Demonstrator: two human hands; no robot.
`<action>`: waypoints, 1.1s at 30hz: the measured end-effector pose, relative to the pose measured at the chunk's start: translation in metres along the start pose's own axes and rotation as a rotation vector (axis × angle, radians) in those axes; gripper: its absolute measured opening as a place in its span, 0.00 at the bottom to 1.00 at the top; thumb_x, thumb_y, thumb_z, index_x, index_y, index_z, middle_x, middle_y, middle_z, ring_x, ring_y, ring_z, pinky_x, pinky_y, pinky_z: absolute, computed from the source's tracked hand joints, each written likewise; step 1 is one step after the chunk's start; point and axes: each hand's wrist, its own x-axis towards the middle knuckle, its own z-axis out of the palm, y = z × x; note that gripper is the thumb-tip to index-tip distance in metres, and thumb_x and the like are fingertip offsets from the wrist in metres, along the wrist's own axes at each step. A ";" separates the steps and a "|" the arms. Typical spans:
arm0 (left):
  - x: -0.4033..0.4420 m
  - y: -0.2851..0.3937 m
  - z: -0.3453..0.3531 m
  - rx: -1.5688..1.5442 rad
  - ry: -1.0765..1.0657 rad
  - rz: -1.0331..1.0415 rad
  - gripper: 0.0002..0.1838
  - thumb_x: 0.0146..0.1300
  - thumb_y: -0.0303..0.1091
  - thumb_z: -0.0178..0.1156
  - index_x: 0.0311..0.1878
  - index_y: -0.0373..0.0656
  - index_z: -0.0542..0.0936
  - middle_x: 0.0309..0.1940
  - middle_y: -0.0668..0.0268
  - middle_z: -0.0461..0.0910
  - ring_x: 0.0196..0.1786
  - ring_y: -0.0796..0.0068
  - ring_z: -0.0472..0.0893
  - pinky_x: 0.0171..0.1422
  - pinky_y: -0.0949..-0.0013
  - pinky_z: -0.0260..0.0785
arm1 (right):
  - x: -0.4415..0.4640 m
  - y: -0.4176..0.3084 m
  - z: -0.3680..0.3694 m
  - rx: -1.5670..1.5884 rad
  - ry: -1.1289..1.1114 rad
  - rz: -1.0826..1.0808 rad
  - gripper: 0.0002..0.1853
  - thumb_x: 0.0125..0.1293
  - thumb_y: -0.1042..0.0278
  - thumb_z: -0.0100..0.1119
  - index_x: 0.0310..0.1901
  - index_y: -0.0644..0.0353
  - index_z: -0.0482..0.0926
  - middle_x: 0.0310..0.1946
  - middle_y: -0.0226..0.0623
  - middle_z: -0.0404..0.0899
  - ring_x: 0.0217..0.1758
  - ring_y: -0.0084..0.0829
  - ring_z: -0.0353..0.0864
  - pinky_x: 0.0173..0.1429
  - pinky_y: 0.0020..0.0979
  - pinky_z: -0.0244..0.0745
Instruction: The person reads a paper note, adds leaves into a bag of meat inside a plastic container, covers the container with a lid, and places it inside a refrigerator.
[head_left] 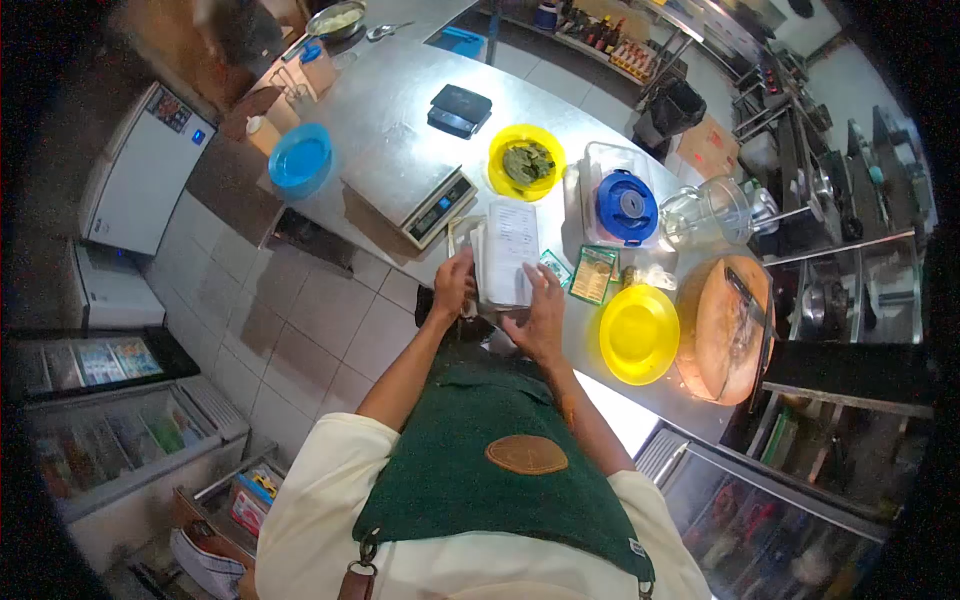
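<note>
A small notebook [513, 255] with handwriting on its page is spread at the near edge of the steel table, in front of the green apron. My left hand [453, 288] is closed at its left edge, by the loose pages. At the lower right corner, my right hand [541, 318] grips it, fingers along the page edge and thumb below. Just left of the notebook stands a digital scale [433, 212]. Beyond it is a yellow bowl [497, 184] holding dark green leaves [528, 162]. Green-edged packets [594, 274] lie to the right of my right hand.
A second yellow bowl [639, 335] and a round wooden chopping board [712, 335] with a knife [743, 290] sit on the right. Behind are a blue-lidded container [627, 207], a clear jug [700, 215] and a black scale [460, 109]. A blue bowl [300, 160] stands at the left edge.
</note>
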 end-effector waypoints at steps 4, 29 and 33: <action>-0.005 0.061 -0.005 -0.427 -0.065 -0.346 0.30 0.80 0.56 0.45 0.56 0.36 0.82 0.36 0.60 0.85 0.29 0.77 0.83 0.29 0.74 0.76 | 0.000 0.013 0.002 0.045 0.101 0.102 0.52 0.44 0.62 0.79 0.73 0.62 0.64 0.67 0.53 0.67 0.72 0.53 0.67 0.77 0.48 0.62; -0.020 0.033 0.059 0.757 -0.756 0.457 0.27 0.83 0.47 0.38 0.77 0.45 0.67 0.66 0.58 0.77 0.68 0.51 0.73 0.75 0.37 0.53 | -0.010 0.064 -0.012 0.827 0.043 0.770 0.37 0.67 0.41 0.71 0.65 0.64 0.74 0.53 0.39 0.83 0.47 0.30 0.87 0.44 0.28 0.86; -0.019 0.062 0.063 0.827 -0.862 0.208 0.25 0.83 0.45 0.37 0.76 0.47 0.66 0.63 0.58 0.77 0.67 0.51 0.73 0.74 0.32 0.51 | -0.016 0.089 0.004 0.710 0.038 0.547 0.37 0.63 0.47 0.76 0.64 0.64 0.74 0.54 0.37 0.83 0.49 0.30 0.87 0.44 0.30 0.87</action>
